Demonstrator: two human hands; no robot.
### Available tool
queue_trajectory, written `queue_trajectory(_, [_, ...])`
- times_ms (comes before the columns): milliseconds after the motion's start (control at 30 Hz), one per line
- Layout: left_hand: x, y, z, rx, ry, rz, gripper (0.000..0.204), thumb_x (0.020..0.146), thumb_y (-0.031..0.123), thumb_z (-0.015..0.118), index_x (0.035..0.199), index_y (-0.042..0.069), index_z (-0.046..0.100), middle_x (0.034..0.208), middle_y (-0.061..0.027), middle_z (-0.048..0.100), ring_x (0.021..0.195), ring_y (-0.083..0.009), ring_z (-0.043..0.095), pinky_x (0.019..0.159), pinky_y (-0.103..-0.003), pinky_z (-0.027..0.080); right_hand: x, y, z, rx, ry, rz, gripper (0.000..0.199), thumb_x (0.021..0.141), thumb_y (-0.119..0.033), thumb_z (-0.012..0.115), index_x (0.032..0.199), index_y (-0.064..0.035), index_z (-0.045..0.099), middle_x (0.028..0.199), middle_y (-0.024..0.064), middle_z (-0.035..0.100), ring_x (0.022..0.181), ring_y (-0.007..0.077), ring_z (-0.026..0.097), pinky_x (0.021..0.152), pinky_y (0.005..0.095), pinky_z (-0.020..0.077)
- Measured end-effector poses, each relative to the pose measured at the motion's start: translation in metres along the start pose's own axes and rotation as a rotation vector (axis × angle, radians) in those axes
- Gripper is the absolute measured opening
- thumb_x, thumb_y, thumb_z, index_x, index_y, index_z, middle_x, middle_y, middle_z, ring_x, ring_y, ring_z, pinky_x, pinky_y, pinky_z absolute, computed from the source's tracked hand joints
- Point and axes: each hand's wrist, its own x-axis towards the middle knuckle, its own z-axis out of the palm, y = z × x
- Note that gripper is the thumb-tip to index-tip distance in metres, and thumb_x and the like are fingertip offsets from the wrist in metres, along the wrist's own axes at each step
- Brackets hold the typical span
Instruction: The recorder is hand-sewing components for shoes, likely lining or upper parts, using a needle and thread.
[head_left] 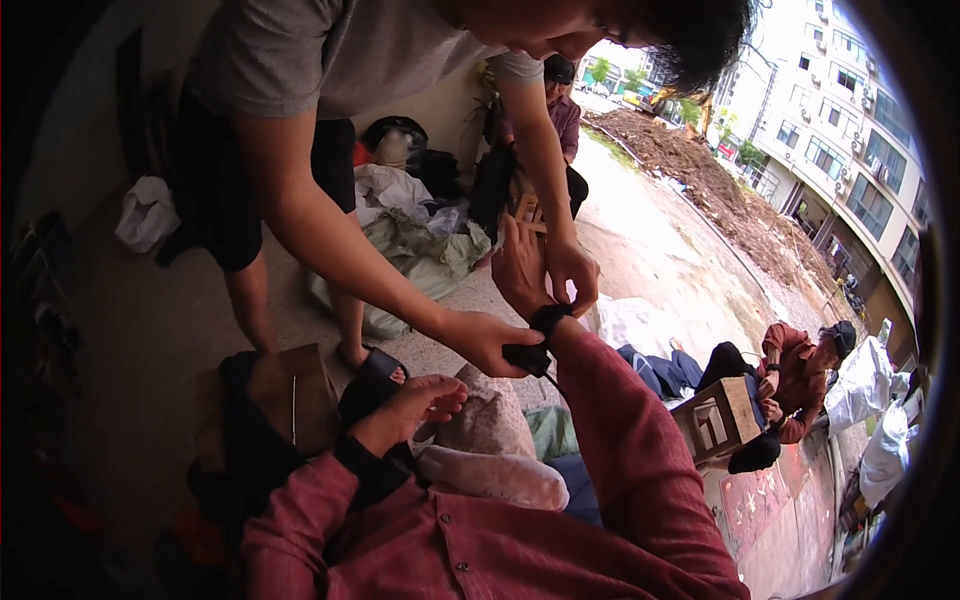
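Note:
My right hand (pixel 520 268) is raised with its fingers stretched out and nothing in them. A black wristband (pixel 549 318) circles that wrist. Bending over from the far side, a person in a grey T-shirt (pixel 270 60) touches the band with one hand (pixel 573 272). That person's other hand (pixel 485 343) holds a small black device (pixel 526 357) beside my wrist, and a dark cable runs from it along my sleeve. My left hand (pixel 415 405) hovers palm up near my lap, fingers extended, holding nothing. Another black band (pixel 354 456) is around my left wrist.
Pale patterned cloth (pixel 490 415) lies over my lap. At the left stands a wooden box (pixel 300 385) with a thin metal rod (pixel 294 410) on it. Behind are green and white sacks (pixel 420 245). Two other people sit farther off, one beside a wooden box frame (pixel 715 420).

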Motion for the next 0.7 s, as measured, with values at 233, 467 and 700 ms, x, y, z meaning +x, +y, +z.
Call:
queue_trajectory(233, [-0.002,0.003,0.000,0.008,-0.016,-0.034,0.028,0.094,0.033,0.061,0.104,0.008,0.067,0.096,-0.0013,0.069,0.087,-0.0127,0.066,0.077,-0.029,0.052,0.018,0.003,-0.010,-0.268,-0.116,-0.200,0.071,0.071,-0.014,0.058,0.136,0.0036,0.036,0.120,0.0210,0.048,0.107,0.0342,0.047,0.090,0.0510,0.0380])
queue_trajectory(467, [-0.003,0.004,0.000,0.037,-0.061,-0.030,0.030,0.092,0.038,0.063,0.106,0.011,0.066,0.098,0.0023,0.066,0.087,-0.0095,0.062,0.076,-0.027,0.048,0.008,0.004,-0.011,-0.063,-0.379,0.041,0.062,0.087,-0.025,0.054,0.138,0.0022,0.032,0.123,0.0281,0.048,0.113,0.0378,0.051,0.099,0.0500,0.0395])
queue_trajectory(700, [-0.003,0.001,0.007,0.050,-0.070,-0.031,0.034,0.093,0.038,0.061,0.107,0.007,0.066,0.099,-0.0018,0.067,0.090,-0.0134,0.064,0.079,-0.030,0.050,0.003,0.023,0.033,0.163,-0.284,0.098,0.033,0.076,-0.014,0.059,0.105,0.0009,0.052,0.093,0.0246,0.059,0.093,0.0388,0.061,0.083,0.0437,0.0474])
